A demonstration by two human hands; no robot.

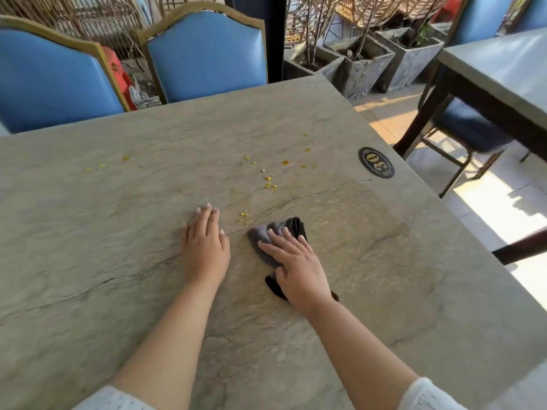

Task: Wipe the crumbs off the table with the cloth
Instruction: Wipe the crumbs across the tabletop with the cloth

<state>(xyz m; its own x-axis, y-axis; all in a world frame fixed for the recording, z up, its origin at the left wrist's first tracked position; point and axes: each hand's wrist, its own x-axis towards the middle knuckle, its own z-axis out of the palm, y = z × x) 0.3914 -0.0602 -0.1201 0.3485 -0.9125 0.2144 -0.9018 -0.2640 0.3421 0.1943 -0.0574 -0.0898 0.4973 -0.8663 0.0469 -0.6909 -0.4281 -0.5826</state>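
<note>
1. Presently, in the head view, the left hand (204,250) is lying flat on the bench (103,261), fingers straight and close together. Its grip is open and holding nothing.
2. The right hand (297,269) is pressing down on the cloth (260,236), fingers straight and spread over it. Its grip is open too, lying on the fabric rather than clutching it.
3. The cloth, grey and crumpled, is sitting on the bench just right of the left hand, with dark folds sticking out past the fingertips and beside the wrist.
4. Yellow crumbs (270,182) are lying scattered beyond both hands. The nearest small cluster is sitting just beside the cloth's far left edge, and a few are lying well off to the left.
5. An oval plate (376,162) reading 30 is sitting near the bench's right edge.
6. Two blue chairs (207,54) are standing at the far side, grey planters (364,65) are standing beyond the far right corner, and a second bench (500,63) is showing at the right.
</note>
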